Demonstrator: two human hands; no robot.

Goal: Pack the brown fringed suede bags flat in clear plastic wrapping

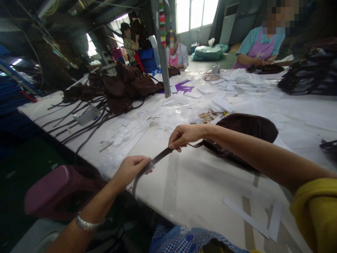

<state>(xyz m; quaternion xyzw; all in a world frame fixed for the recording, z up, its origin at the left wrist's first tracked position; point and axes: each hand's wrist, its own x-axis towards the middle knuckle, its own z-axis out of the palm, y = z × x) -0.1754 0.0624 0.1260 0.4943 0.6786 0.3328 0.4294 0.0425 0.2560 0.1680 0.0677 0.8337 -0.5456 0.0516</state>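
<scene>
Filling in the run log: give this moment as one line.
left hand: pinches strap | right hand: pinches strap nearer brown bag | brown bag: lies on white table

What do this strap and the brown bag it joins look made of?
The strap looks like leather or faux leather: dark brown, flat, limp, bending between the left hand and right hand. The bag looks soft and matte, suede-like fabric or leather; it slumps without shine. Real or synthetic: unclear.
</scene>
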